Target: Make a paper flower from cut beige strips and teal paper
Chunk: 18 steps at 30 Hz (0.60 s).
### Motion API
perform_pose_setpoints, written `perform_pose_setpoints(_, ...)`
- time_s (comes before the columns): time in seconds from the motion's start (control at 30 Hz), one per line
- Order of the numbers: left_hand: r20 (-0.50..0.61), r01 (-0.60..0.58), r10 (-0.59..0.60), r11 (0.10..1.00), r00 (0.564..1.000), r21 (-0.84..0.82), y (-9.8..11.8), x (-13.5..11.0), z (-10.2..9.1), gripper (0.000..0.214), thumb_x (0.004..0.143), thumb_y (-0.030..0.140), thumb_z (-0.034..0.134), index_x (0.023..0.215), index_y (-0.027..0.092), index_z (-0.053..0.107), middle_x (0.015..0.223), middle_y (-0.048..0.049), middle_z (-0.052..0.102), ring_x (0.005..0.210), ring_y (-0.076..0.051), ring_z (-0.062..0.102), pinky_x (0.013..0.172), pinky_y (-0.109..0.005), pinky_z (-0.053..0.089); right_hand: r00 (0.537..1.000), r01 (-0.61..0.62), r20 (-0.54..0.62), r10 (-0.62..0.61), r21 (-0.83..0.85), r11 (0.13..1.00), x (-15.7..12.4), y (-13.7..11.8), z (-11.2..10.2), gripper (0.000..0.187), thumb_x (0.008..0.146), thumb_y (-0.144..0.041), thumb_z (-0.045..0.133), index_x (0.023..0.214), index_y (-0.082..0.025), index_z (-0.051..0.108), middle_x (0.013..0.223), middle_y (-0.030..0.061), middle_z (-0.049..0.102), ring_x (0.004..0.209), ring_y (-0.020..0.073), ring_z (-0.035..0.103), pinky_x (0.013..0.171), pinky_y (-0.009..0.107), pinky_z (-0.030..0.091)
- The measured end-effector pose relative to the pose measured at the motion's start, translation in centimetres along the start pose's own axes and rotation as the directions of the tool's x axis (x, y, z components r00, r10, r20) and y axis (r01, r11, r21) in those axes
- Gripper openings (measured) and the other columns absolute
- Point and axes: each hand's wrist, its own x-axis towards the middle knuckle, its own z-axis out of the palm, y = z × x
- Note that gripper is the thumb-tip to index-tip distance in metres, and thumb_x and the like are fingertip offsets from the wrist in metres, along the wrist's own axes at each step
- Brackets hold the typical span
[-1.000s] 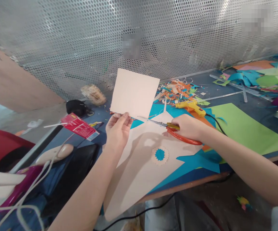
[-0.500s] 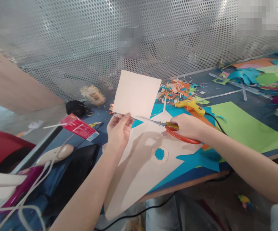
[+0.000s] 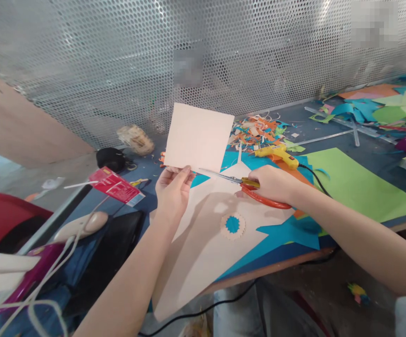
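Observation:
My left hand [image 3: 173,191] pinches the lower edge of a cream square of paper [image 3: 199,135], which stands up over the table. My right hand [image 3: 271,185] grips a pair of scissors [image 3: 259,196] with orange-red handles. Their blades reach left to the paper's lower edge, close to my left fingertips. Below both hands lies a large cream sheet [image 3: 192,262]. On it rests a small cream paper ring [image 3: 223,226] with a toothed edge and a blue centre [image 3: 232,224]. Blue paper [image 3: 290,234] sticks out from under the sheet.
A yellow glue gun [image 3: 276,154] with a black cord lies past my right hand, beside a heap of paper scraps [image 3: 255,131]. Green paper [image 3: 360,187] is at right. On the left are a red drink carton [image 3: 116,186], a white mouse [image 3: 81,225] and a black flat object [image 3: 107,257].
Both hands, the paper and the scissors hold nearly the same pose. The picture has shifted only slightly.

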Motion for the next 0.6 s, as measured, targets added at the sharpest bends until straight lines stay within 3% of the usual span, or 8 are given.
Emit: perform_pose_setpoints(0.6, 0.011, -0.001, 0.001, 1.000, 1.000, 0.008, -0.04, -0.13, 0.13, 0.030, 0.048, 0.011, 0.077, 0.055, 0.017, 0.048, 0.062, 0.0044, 0.059, 0.064, -0.009, 0.060, 0.065, -0.023, 0.048, 1.000, -0.006, 0.012, 0.005, 0.019, 1.000, 0.06, 0.00, -0.03, 0.046, 0.081, -0.055, 0.037, 0.072, -0.017, 0.061, 0.076, 0.0083, 0.064, 0.065, 0.0165, 0.057, 0.052, 0.023, 0.032)
